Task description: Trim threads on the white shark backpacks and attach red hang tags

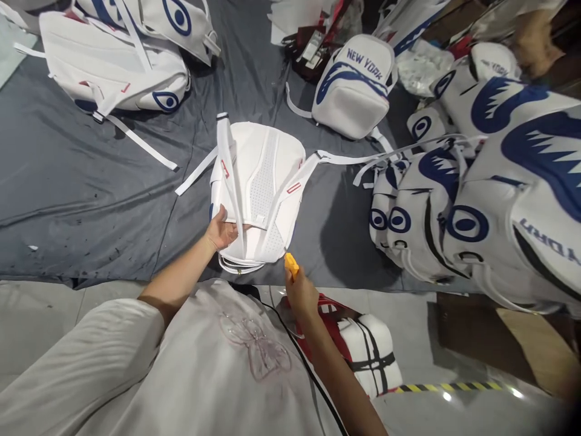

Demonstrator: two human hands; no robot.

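Observation:
A white backpack (pixel 263 175) lies back-side up on the grey cloth, its padded panel and two shoulder straps showing red stitched marks. My left hand (pixel 222 232) grips the backpack at its near left side, thumb on top and fingers running beneath a strap. In my right hand (pixel 301 297) is an orange-handled tool (pixel 291 265) with a thin metal tip. That tip meets the near right edge of the backpack, beside the base of the right strap; its exact kind is too small to make out.
Several white-and-blue backpacks (pixel 463 224) stand stacked at the right. A "NEW YORK" backpack (pixel 354 91) sits behind, and more backpacks (pixel 118 66) lie at the far left. Below the table edge is a red-and-white bag (pixel 370 348). A person's hand (pixel 538 45) shows at the upper right.

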